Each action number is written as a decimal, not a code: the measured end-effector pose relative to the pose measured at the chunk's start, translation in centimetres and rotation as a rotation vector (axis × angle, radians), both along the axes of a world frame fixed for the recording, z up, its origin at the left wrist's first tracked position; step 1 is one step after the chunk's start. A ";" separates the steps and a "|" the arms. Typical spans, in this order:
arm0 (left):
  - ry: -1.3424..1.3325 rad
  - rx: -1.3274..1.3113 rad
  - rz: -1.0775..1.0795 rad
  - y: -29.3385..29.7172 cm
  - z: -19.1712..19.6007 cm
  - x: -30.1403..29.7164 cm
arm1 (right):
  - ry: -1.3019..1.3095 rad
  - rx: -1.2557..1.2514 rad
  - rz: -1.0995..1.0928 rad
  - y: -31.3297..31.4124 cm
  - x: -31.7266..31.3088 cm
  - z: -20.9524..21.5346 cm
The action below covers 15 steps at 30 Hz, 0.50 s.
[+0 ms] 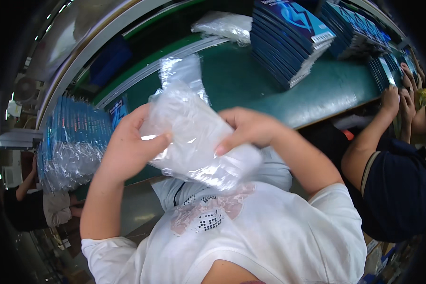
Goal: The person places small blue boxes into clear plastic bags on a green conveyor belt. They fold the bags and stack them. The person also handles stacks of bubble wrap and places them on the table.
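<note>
We hold a bundle of clear plastic bags (194,137) between both hands, up in front of our chest. The bags are thin, glossy and crinkled, their film catching white glare, and one loose end sticks up above our grip toward the green desk (317,94).

Our left hand (128,146) clasps the bundle's left edge, thumb pressed across the front of the film. Our right hand (248,128) pinches the right side, fingers curled over the top and the thumb tip on the plastic. Both grips are closed on the bags.

Beyond our right hand stands a leaning stack of flat blue boxes (288,40), hard-edged and smooth. Left of our left hand, a row of blue packs in clear wrap (71,142) stands on edge. A soft heap of plastic (225,26) lies farther back.

To the right of our right grip, another person's forearm (369,137) rests at the desk's edge.
</note>
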<state>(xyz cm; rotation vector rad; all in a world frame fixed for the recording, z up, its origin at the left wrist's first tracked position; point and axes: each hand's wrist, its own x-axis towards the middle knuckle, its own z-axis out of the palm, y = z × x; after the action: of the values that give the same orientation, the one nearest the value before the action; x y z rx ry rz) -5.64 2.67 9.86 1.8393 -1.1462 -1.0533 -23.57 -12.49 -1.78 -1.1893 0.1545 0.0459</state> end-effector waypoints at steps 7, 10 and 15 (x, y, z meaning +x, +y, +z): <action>-0.306 0.047 -0.181 -4.9 -0.4 9.2 | 0.059 0.302 -0.341 3.5 5.5 0.1; -0.403 -0.075 -0.104 -9.1 -0.9 11.6 | 0.028 0.275 -0.481 1.0 8.7 0.9; -0.442 -0.290 0.391 -10.8 -6.0 12.7 | 0.162 0.152 -0.654 -1.1 11.7 -0.6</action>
<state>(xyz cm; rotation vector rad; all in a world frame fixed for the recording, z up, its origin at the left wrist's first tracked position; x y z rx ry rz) 7.02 -8.18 3.85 1.9970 -1.0498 -0.2490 -11.83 -13.62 -2.42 -0.9372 0.6641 -0.4139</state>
